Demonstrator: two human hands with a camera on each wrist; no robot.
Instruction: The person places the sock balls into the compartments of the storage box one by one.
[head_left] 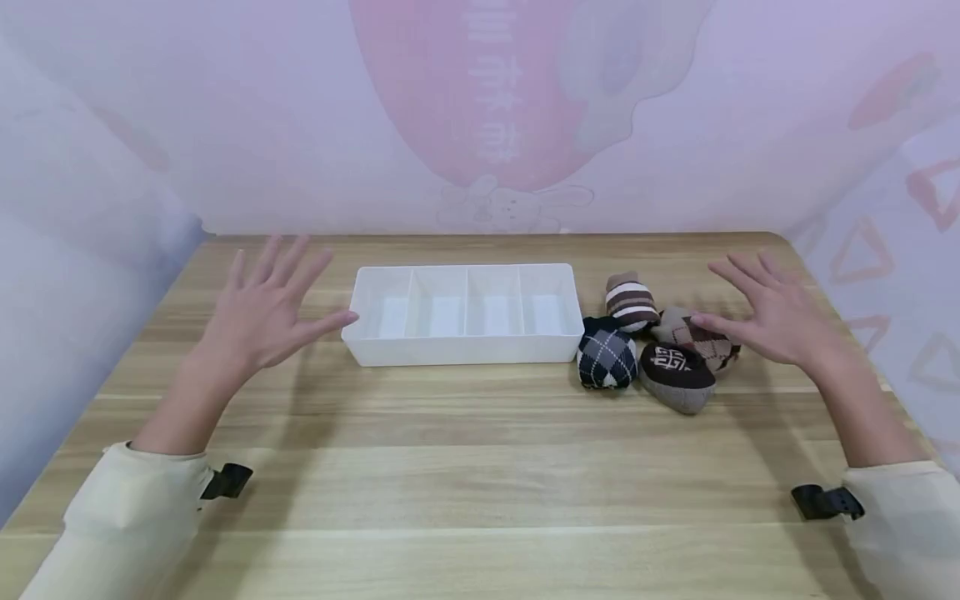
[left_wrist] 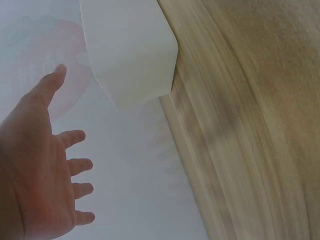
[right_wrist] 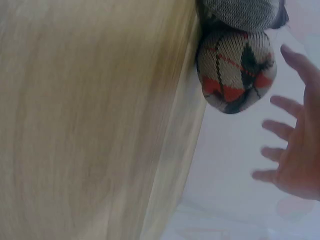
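A white divided tray (head_left: 360, 343) with several compartments, all bare, stands at the table's middle; its end wall (left_wrist: 130, 55) shows in the left wrist view. Right of it lie several rolled sock balls: a striped brown one (head_left: 632, 302), a dark argyle one (head_left: 607, 354), a brown patterned one (head_left: 677, 377) and a beige argyle one (head_left: 705, 340), seen close as (right_wrist: 235, 70). My left hand (head_left: 262, 308) hovers with fingers spread just left of the tray, holding nothing. My right hand (head_left: 772, 312) hovers spread beside the beige sock ball, thumb near it, holding nothing.
The wooden table (head_left: 465, 467) runs to a pale pink patterned wall (head_left: 480, 108) at the back and sides. Cream sleeves (head_left: 135, 508) and black wrist mounts (head_left: 825, 502) show at the lower corners.
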